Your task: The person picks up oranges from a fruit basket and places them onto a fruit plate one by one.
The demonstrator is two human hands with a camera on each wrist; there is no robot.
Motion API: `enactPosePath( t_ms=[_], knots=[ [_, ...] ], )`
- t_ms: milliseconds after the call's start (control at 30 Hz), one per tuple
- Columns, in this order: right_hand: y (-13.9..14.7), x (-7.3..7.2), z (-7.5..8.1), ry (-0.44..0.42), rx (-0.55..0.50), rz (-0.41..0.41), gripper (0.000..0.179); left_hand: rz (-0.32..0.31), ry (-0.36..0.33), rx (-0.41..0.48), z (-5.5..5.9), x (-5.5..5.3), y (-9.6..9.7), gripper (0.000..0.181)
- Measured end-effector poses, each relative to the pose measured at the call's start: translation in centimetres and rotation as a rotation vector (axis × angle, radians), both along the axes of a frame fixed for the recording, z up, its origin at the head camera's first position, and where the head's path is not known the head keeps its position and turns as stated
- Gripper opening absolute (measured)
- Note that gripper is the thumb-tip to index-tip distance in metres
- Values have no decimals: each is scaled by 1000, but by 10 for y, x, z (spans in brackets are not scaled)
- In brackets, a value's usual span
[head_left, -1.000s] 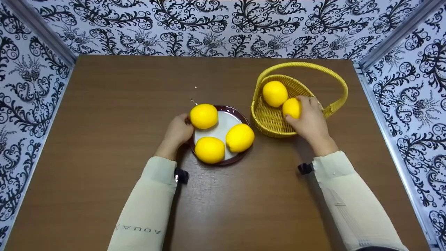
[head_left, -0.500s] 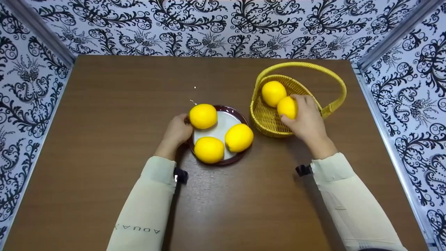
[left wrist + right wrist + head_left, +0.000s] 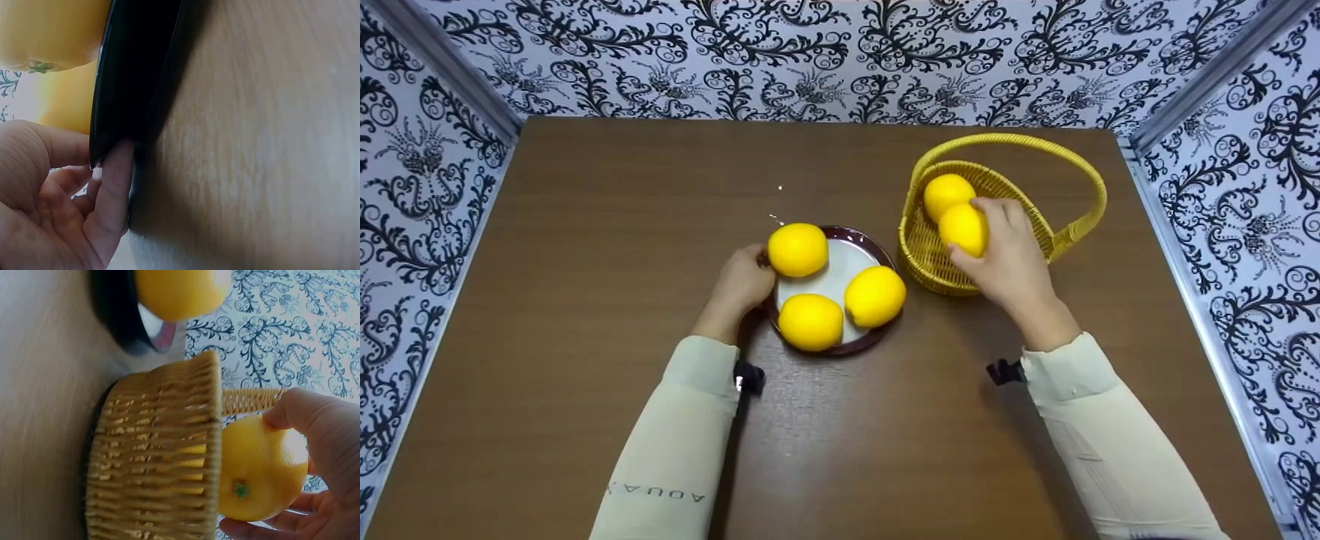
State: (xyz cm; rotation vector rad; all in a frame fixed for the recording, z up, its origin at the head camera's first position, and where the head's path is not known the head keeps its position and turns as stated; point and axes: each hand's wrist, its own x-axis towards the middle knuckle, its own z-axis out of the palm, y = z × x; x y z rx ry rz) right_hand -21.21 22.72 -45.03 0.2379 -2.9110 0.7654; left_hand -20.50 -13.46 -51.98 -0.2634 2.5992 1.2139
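Observation:
My right hand (image 3: 1011,259) grips a yellow lemon (image 3: 964,229) between thumb and fingers, over the yellow wicker basket (image 3: 934,279). In the right wrist view this lemon (image 3: 261,469), with a small green stem mark, shows at the basket's rim (image 3: 211,427). Another lemon (image 3: 949,195) lies in the basket, partly covered by the held one in the head view. At the left, my left hand (image 3: 744,281) pinches the dark rim of a plate (image 3: 840,274) with a pale middle. Three lemons sit on it: one near that hand (image 3: 797,250), one in front (image 3: 811,322), one at right (image 3: 875,296).
The basket's tall arched handle (image 3: 1050,146) rises at its back and right side. A brown wooden table (image 3: 840,442) carries everything. Patterned black and white panels (image 3: 840,60) stand behind and on both sides.
My right hand has moved left and slightly up in the head view with the lemon, which now overlaps the other basket lemon more. The left hand and plate stay put.

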Motion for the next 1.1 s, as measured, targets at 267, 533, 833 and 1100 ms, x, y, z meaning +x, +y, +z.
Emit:
enactPosePath(
  t_ms=[267,533,833,1100],
  knots=[
    [-16,6,6,9,-27,35,68,-7,-6,18,0,0,0,47],
    [-34,13,9,36,-86,79,66,-2,-3,4,0,0,0,44],
    [-57,17,4,121,-121,184,67,0,7,12,-1,-1,1,46],
    [-74,17,0,105,-115,233,66,0,4,-8,-1,-1,0,43]
  ],
)
